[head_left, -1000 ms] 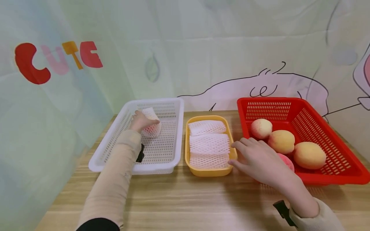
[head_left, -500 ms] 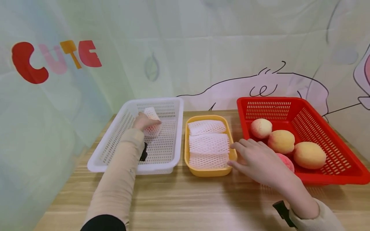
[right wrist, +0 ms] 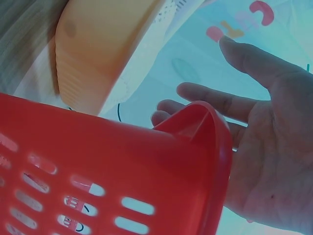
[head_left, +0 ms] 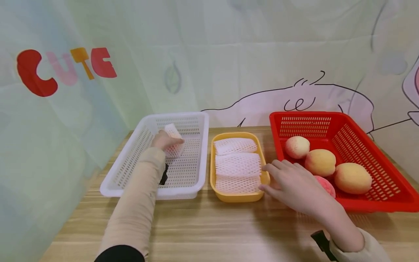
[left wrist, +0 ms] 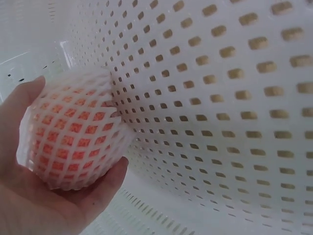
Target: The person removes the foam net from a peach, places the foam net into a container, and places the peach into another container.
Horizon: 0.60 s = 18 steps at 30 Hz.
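Observation:
In the white basket (head_left: 183, 173) at the left, my left hand (head_left: 162, 140) grips a reddish peach (left wrist: 73, 129) wrapped in a white foam net sleeve (left wrist: 93, 81). Thumb and fingers curve round its sides in the left wrist view, and the sleeve's loose end points at the perforated basket floor. My right hand (head_left: 292, 185) hovers with fingers spread between the yellow tray (head_left: 239, 197) and the red basket (head_left: 376, 204). Its fingertips are right at the tray's right rim, and its palm holds nothing in the right wrist view.
Several white foam net sleeves (head_left: 238, 164) lie in the yellow tray. Inside the red basket are a pale peach (head_left: 297, 147), two yellow peaches (head_left: 320, 162) and a pink one (head_left: 326, 185) partly behind my right hand. A printed curtain (head_left: 209, 72) hangs behind the wooden table (head_left: 209, 229).
My left hand and the wrapped peach have shifted slightly to the right within the white basket. The right hand has stayed almost in place.

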Each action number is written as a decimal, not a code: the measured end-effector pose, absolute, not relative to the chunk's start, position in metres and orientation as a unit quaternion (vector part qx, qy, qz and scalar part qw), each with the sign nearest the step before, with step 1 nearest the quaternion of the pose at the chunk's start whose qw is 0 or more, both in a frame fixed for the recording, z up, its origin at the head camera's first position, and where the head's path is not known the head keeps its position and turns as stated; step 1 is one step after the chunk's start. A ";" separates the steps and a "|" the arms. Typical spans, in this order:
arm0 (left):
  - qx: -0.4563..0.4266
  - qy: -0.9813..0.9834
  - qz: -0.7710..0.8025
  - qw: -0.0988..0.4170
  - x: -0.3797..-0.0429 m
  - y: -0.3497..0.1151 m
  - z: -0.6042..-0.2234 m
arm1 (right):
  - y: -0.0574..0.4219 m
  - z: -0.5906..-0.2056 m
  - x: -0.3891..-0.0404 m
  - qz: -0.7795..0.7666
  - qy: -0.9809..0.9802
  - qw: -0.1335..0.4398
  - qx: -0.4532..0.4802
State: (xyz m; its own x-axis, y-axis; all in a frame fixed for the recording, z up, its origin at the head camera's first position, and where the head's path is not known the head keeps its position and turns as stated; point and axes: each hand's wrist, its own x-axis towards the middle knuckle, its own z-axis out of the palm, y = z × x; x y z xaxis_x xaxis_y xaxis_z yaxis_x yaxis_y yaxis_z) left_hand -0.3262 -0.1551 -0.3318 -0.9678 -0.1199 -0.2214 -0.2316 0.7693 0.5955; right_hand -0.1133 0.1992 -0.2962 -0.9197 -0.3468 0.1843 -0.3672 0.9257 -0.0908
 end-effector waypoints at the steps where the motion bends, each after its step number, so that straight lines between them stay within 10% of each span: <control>1: -0.095 0.937 0.327 0.085 -0.326 -0.155 -0.332 | 0.199 -0.296 -0.113 0.061 -0.978 0.084 0.183; 18: -0.080 0.938 0.327 0.079 -0.321 -0.153 -0.327 | 0.199 -0.298 -0.113 0.062 -0.979 0.093 0.172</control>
